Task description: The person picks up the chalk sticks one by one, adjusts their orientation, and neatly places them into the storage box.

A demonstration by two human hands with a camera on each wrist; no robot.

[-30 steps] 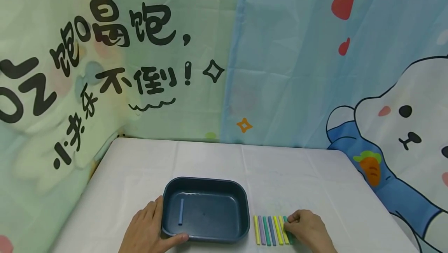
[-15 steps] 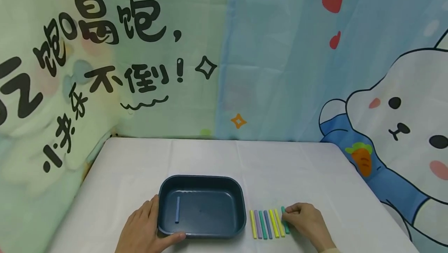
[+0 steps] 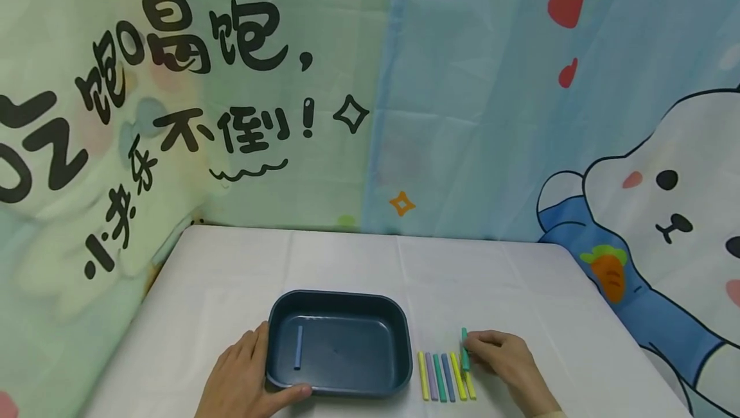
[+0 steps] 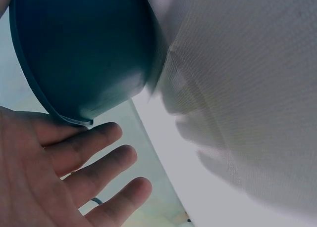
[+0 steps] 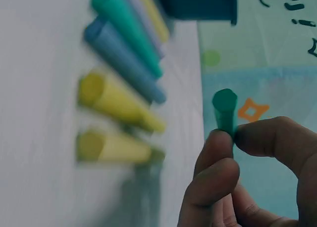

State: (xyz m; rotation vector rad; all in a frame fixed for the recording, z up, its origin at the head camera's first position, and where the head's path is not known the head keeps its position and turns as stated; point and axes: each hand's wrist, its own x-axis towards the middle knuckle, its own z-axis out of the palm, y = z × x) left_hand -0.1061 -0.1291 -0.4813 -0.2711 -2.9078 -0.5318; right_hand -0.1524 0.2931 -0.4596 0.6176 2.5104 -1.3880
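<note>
I see the right-hand grip (image 3: 503, 361) pinching a green stick (image 5: 225, 108), seemingly clear of the counter (image 3: 347, 261), beside a row of sticks (image 3: 448, 377); the left-hand grip (image 3: 239, 373), fingers loosely straight, rests against the blue tray (image 3: 347, 357).

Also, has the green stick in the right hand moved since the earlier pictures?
Yes. In the head view, the green stick has moved up and slightly left, closer to the orange star.
</note>
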